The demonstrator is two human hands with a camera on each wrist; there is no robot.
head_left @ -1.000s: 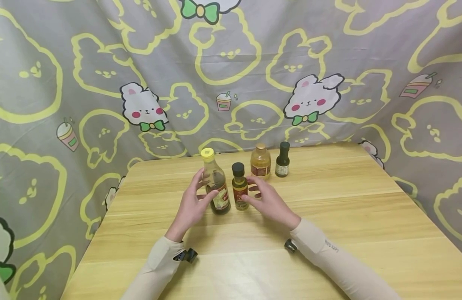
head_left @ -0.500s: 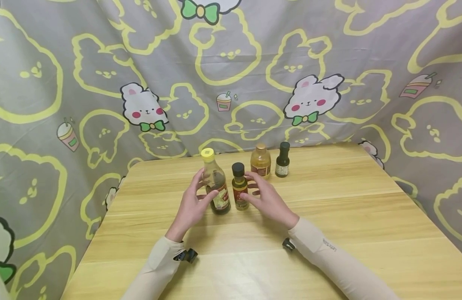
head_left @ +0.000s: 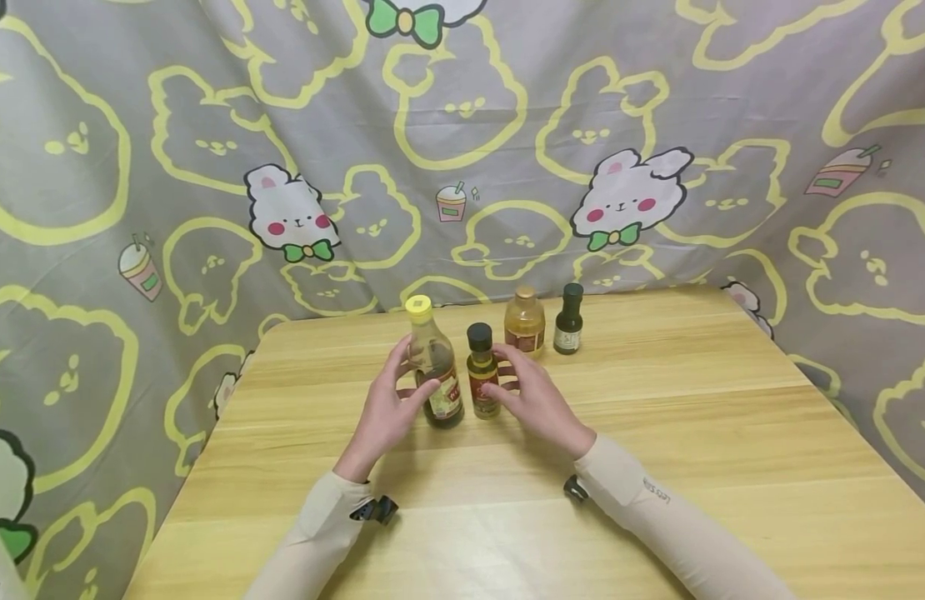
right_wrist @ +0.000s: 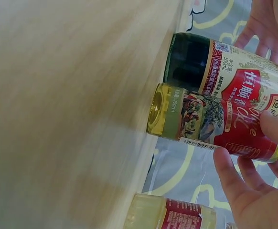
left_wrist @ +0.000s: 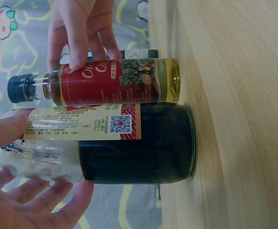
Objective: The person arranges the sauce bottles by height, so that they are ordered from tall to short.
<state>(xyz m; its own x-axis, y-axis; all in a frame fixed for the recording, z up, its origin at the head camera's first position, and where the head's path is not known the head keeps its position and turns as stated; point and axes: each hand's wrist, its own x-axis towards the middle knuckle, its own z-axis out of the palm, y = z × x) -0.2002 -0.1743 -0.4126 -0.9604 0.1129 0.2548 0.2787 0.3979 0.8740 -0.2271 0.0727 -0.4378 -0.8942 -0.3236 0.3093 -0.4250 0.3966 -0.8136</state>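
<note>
A tall vinegar bottle with a yellow cap and dark liquid stands upright on the wooden table. My left hand holds it from the left, thumb on the front label and fingers round the far side. Close on its right stands a smaller olive oil bottle, black-capped and red-labelled. My right hand holds this one, its thumb on the label and fingertips along the other side. In the right wrist view, the olive oil bottle sits right beside the vinegar bottle, both bases at the tabletop.
Behind the right hand stand a clear bottle of yellowish liquid with a tan cap and a small dark bottle with a pale label. A patterned grey curtain hangs along the back of the wooden table.
My right hand has shifted slightly left, closer round the olive oil bottle. My left hand stays on the vinegar bottle, and the head view has shifted a little.
</note>
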